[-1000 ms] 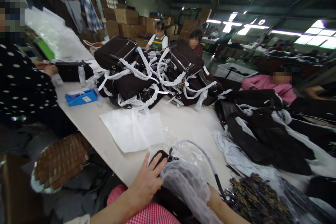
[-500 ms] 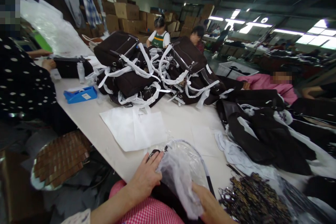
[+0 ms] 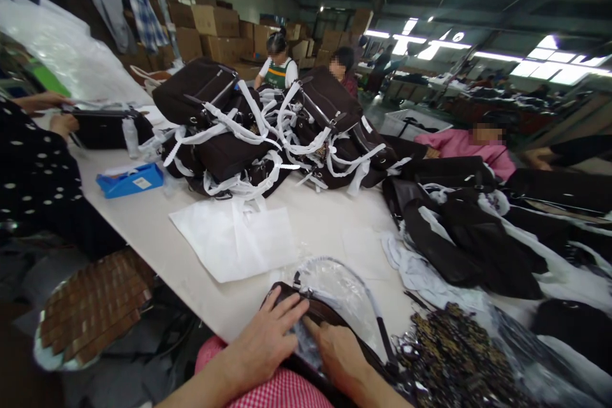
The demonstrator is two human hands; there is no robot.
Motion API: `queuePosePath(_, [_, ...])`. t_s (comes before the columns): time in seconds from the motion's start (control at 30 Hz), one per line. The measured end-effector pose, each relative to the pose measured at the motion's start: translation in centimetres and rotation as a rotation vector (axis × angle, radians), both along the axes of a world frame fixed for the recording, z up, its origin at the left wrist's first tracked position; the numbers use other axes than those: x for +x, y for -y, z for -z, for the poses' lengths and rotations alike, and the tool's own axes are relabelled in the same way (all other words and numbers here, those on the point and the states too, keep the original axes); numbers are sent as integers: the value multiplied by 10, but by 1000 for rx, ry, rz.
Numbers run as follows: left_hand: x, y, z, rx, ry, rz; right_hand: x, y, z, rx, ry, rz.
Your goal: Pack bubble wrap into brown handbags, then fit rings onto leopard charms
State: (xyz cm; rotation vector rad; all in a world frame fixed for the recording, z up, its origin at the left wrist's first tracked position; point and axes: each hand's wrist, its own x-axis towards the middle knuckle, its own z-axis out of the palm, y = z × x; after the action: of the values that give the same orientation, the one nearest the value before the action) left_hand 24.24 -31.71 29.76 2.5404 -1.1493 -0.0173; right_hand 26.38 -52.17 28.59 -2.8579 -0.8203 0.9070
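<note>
In the head view a dark brown handbag (image 3: 329, 304) lies at the table's near edge, against a pink checked garment. Its handle (image 3: 351, 266), partly wrapped in white, arches up behind the opening. My left hand (image 3: 268, 331) rests on the bag's left end, fingers spread and flat. Inside the opening lies clear, crumpled plastic film (image 3: 308, 345). My right hand (image 3: 342, 354) reaches into the opening with the index finger stretched toward my left fingertips; its other fingers are mostly hidden. More clear plastic shows behind the bag, under the handle.
A white fabric bag (image 3: 234, 239) lies flat ahead. Wrapped dark handbags (image 3: 229, 153) are heaped behind it. A blue tray (image 3: 129, 180) stands left, near a co-worker's hand (image 3: 64, 122). Metal chains (image 3: 449, 350) and dark bags (image 3: 459, 242) lie right. A woven-topped stool (image 3: 95, 306) stands left.
The whitish film that my right hand held above the bag is down and out of sight or inside. My right hand has moved left into the opening. The view has shifted slightly right.
</note>
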Motion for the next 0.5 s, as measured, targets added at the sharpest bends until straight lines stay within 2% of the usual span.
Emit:
queuePosePath(0.1, [0, 11, -3, 23, 14, 62, -1, 22, -8, 110, -89, -33])
queuePosePath(0.17, [-1, 20, 1, 63, 12, 42, -5, 46, -17, 144, -150, -32])
queuePosePath(0.27, [-2, 27, 10, 131, 20, 7, -17, 71, -21, 49, -182, 34])
queuePosePath(0.33, [-2, 27, 16, 150, 34, 4, -23, 73, -12, -64, -176, 70])
queuePosePath(0.4, [-1, 27, 21, 187, 32, -4, -24, 65, 5, -152, -179, 75])
queuePosePath(0.5, [4, 33, 23, 242, 16, -35, -18, 51, 29, -154, -156, 50])
